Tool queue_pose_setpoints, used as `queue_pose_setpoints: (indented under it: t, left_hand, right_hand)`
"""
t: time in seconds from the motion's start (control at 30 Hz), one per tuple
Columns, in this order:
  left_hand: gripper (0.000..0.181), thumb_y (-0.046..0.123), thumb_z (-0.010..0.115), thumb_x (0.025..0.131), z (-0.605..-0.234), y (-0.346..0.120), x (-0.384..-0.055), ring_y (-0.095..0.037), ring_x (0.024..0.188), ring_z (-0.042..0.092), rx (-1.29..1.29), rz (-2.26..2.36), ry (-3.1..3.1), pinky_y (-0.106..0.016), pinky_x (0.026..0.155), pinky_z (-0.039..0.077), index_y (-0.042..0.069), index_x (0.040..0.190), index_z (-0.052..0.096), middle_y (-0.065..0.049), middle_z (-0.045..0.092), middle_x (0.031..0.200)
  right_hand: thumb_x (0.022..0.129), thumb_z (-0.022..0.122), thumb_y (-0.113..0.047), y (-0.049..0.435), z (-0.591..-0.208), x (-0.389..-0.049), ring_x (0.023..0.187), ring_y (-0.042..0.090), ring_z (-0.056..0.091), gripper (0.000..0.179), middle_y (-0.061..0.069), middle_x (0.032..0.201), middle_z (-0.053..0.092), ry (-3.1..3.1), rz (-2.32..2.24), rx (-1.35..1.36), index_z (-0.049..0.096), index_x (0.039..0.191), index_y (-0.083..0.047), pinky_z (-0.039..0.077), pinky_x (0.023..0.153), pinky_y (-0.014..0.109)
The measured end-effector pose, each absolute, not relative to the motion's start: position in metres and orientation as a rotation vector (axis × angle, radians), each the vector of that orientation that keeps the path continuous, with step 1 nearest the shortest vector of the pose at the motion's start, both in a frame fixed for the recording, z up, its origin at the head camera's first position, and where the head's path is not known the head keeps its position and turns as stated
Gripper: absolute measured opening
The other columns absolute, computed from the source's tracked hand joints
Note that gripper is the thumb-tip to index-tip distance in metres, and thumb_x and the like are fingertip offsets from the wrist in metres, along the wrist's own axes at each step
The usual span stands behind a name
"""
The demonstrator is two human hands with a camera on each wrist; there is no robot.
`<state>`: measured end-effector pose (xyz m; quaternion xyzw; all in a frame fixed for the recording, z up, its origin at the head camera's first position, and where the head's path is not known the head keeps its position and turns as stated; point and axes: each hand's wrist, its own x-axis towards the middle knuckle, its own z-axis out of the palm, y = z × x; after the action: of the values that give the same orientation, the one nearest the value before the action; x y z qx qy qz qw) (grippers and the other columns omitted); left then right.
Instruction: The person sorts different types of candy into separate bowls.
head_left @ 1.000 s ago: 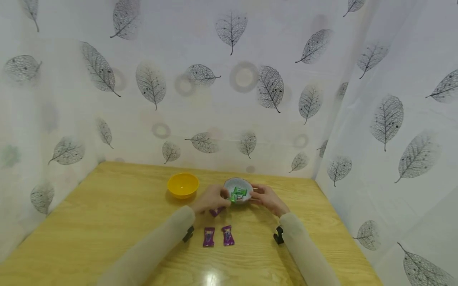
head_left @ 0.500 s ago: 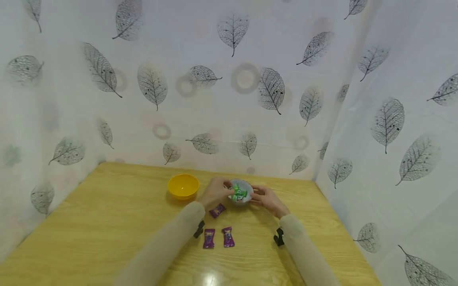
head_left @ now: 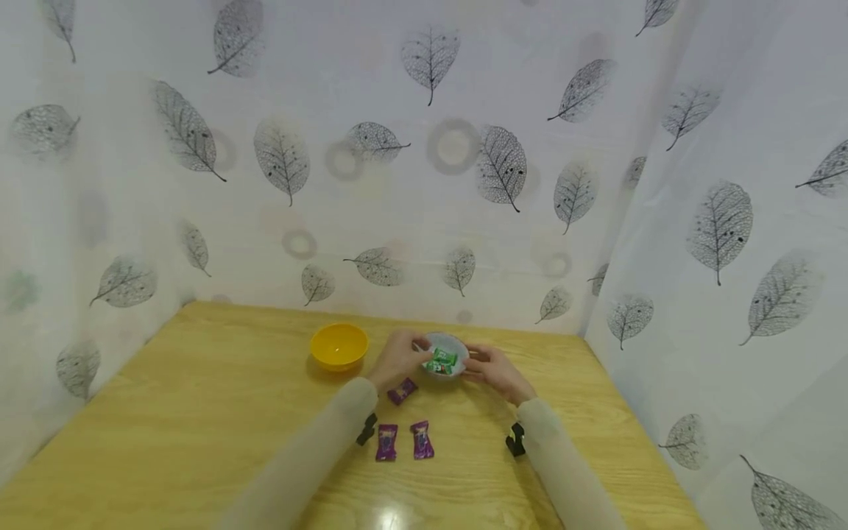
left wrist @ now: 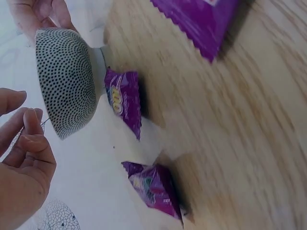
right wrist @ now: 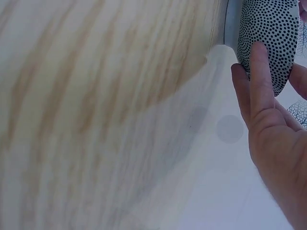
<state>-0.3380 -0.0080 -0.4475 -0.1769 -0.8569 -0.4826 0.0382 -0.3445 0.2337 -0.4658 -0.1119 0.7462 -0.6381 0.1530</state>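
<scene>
My right hand [head_left: 498, 372] holds a small bowl [right wrist: 268, 28] by its right side, fingers along the dark-dotted outer wall and thumb at the rim. Inside the bowl lie green-wrapped candies [head_left: 444, 358]. At the bowl's left rim is my left hand [head_left: 399, 359], its fingers [left wrist: 32, 143] loosely bent, with nothing showing between them. A purple-wrapped candy [head_left: 402, 391] lies on the table just in front of the bowl, near my left wrist. Two more, a left purple candy [head_left: 387, 442] and a right purple candy [head_left: 422, 439], lie nearer to me.
A yellow bowl [head_left: 339, 346] stands to the left of my left hand. The wooden table [head_left: 199, 412] ends at a leaf-patterned curtain [head_left: 371, 199] behind and on the right. Black straps circle both wrists.
My left hand has moved right and slightly away from me to the bowl's rim. A green candy near its fingers has settled among those in the bowl. The right hand keeps its place.
</scene>
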Motion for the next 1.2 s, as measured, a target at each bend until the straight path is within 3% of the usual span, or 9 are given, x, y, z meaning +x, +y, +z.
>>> queue_pose_setpoints:
  t: [0.27,0.7,1.2]
  left_hand:
    - [0.016,0.011,0.069,0.09,-0.438,-0.029,-0.328,-0.017,0.083,0.063,-0.59,-1.408,-2.618,-0.031,0.075,0.056,0.001,0.102,0.072,-0.007,0.072,0.097]
    - [0.006,0.013,0.071,0.088,-0.445,-0.052,-0.316,-0.01,0.075,0.06,-0.705,-1.43,-2.62,-0.024,0.07,0.053,0.008,0.089,0.075,-0.001,0.073,0.086]
    - [0.009,0.01,0.07,0.089,-0.454,-0.086,-0.304,-0.013,0.081,0.061,-0.702,-1.396,-2.769,-0.029,0.076,0.055,0.005,0.096,0.07,0.002,0.068,0.089]
  right_hand:
    - [0.1,0.052,-0.003,0.234,-0.465,-0.345,0.122,0.041,0.056,0.055,0.036,0.145,0.037,2.134,-1.822,-0.329,0.029,0.148,0.008,0.052,0.099,0.038]
    - [0.101,0.051,-0.005,0.232,-0.464,-0.343,0.123,0.041,0.056,0.053,0.034,0.145,0.041,2.147,-1.804,-0.317,0.031,0.149,0.005,0.052,0.099,0.039]
    - [0.101,0.051,-0.004,0.232,-0.464,-0.343,0.122,0.039,0.057,0.053,0.033,0.145,0.041,2.127,-1.813,-0.304,0.031,0.149,0.004,0.052,0.1,0.038]
